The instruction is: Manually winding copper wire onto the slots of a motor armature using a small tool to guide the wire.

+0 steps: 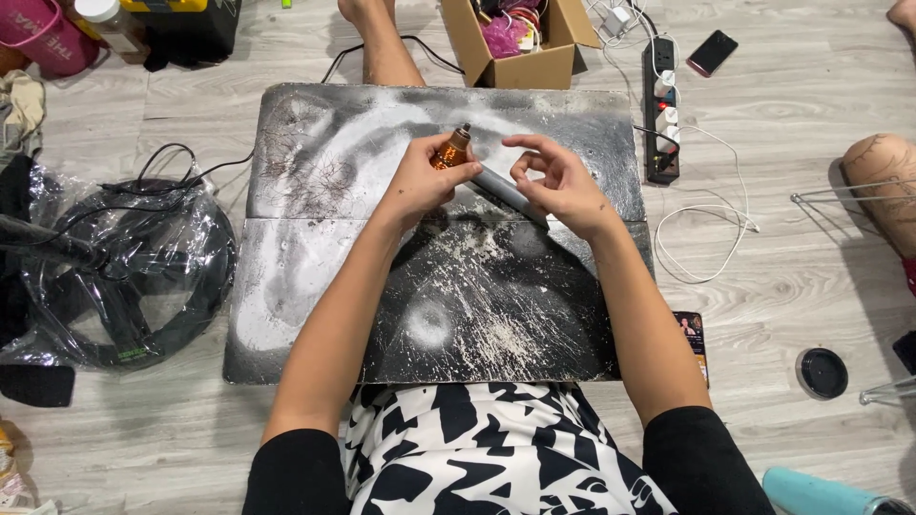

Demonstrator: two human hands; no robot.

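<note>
Seen from above: two bare hands over a low, paint-stained black and white bench [315,286] on a grey wood floor. Left hand [420,181] clenched round the head of one tool [482,172], a grey tube with an amber, copper-coloured end pointing away. Right hand [563,186] loosely curled, fingertips pinched together just above the grey tube, near it; cannot tell whether touching. Tool held slightly above the bench's middle, slanting down toward the right.

Beyond the bench: one open cardboard box [520,43] with pink stuffing, one power strip [663,105] with white plugs and trailing white cable, one dark phone [712,52]. Left of the bench: one black ring-shaped object wrapped in clear plastic [124,277]. Right of the bench: one round black lid [822,372] and, at the bottom edge, one teal bottle [821,494]. Another person's bare leg [382,43] beyond the bench; another's knee [883,181] at far right.
</note>
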